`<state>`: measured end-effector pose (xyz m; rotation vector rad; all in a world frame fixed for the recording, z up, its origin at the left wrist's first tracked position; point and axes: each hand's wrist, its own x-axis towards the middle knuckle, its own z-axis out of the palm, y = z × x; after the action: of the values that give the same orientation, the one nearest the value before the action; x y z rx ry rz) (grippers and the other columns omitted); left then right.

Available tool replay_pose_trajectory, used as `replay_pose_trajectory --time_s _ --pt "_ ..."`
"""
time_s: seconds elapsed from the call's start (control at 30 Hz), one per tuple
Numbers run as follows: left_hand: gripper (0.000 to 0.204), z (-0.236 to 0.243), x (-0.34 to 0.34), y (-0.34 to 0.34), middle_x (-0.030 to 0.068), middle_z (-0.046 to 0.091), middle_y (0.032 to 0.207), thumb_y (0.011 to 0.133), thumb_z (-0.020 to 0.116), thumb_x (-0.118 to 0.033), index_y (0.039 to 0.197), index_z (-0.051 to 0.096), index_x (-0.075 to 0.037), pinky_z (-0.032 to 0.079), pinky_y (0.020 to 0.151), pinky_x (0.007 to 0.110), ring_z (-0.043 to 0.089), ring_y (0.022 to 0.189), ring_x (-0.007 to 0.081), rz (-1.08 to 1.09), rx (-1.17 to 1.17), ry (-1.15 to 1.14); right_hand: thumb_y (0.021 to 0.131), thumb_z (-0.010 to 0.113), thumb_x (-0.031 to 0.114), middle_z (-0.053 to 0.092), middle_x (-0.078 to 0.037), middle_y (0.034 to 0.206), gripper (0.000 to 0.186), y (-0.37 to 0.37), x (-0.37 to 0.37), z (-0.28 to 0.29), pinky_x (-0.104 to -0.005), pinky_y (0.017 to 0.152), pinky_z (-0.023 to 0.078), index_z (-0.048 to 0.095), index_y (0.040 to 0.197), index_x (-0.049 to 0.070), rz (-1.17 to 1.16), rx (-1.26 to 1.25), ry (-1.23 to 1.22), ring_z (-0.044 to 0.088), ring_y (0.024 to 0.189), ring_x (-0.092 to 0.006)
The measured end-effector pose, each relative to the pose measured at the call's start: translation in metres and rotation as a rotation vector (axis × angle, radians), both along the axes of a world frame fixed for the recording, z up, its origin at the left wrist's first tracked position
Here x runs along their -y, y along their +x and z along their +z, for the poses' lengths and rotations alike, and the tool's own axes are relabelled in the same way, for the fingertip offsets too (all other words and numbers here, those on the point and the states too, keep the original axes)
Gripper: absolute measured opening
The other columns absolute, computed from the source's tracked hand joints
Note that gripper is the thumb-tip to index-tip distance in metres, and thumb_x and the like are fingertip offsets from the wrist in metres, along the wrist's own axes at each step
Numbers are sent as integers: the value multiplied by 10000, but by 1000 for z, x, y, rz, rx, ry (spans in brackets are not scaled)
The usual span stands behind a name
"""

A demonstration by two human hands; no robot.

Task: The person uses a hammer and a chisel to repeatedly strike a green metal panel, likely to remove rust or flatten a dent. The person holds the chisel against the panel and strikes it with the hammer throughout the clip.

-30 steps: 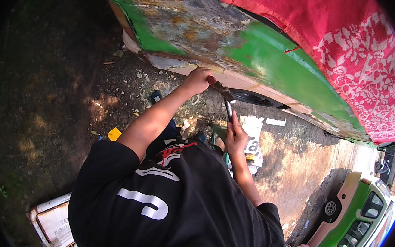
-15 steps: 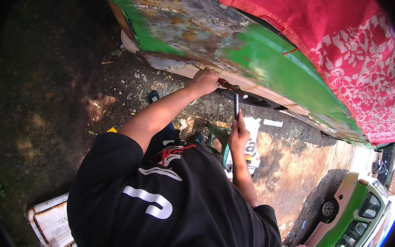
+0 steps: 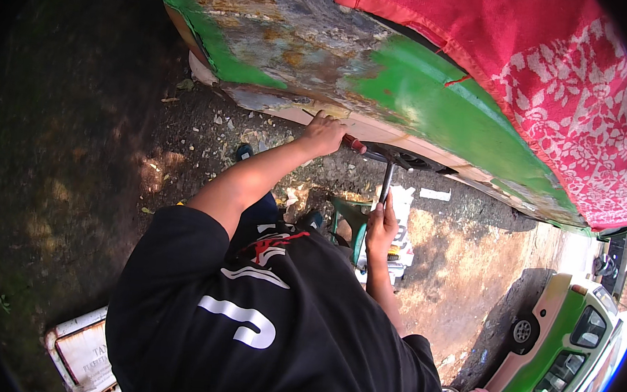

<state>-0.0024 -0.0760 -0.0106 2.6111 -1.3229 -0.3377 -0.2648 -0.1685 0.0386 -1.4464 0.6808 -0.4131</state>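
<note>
My left hand [image 3: 323, 135] grips a red-handled tool [image 3: 354, 143], whose thin shaft points left at the pink lower edge [image 3: 374, 127] of a rusty, green-painted vehicle body [image 3: 438, 110]. My right hand [image 3: 381, 231] is closed on the metal handle of a hammer [image 3: 387, 181]. The hammer's head, at the top of that handle, is a short way right of the red handle's end, in front of a dark wheel partly hidden under the body.
A red floral cloth [image 3: 521, 80] drapes over the body. On the ground are a green plastic stool [image 3: 345, 217], a white sack [image 3: 401, 199], a paper strip [image 3: 435, 194] and scattered debris. A white metal panel [image 3: 81, 347] lies lower left; a green, pink and white van [image 3: 560, 341] stands at right.
The hammer has swung to the right and slightly down, away from the red handle's end, with my right hand following. My left hand has shifted slightly; the red handle shows more fully.
</note>
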Motion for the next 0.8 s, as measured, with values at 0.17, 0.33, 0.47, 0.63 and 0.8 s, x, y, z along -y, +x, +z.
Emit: replay_pose_trajectory --time_s 0.17,0.33,0.47,0.63,0.8 --pt "261 -7 3 -2 108 642 1144 800 550 -73 1042 647 -83 356 1051 452 585 1127 289 -38 -47 -16 1006 516 117 436 71 729 439 -4 13 1 -188 556 329 461 1430 17 -13 -86 -22 380 636 -29" --pt "263 -1 4 1 101 636 1069 798 523 -39 1020 650 -100 372 1028 436 584 1117 286 -138 -96 -39 1017 522 144 360 88 639 461 -8 16 -11 -186 447 259 429 1462 69 -35 -106 -13 317 516 -6" --pt "250 -12 0 0 99 630 1035 802 516 -32 1002 649 -103 375 1010 432 580 1107 272 -124 -122 -66 1017 519 136 365 81 634 452 -12 19 -19 -188 432 262 435 1457 69 -58 -111 20 321 503 -8" --pt "205 -24 -4 -2 79 608 973 803 506 -21 926 647 -106 373 951 415 585 1045 256 -192 -50 -173 1020 509 125 357 80 633 455 -19 22 -24 -187 430 254 420 1461 56 -66 -83 36 312 499 -9" --pt "172 -34 -4 -2 72 590 935 803 508 -28 869 642 -114 368 904 399 587 1011 254 -203 -14 -266 1010 530 147 451 62 733 456 -24 22 -16 -195 548 346 447 1445 38 -52 -137 40 402 629 -26"
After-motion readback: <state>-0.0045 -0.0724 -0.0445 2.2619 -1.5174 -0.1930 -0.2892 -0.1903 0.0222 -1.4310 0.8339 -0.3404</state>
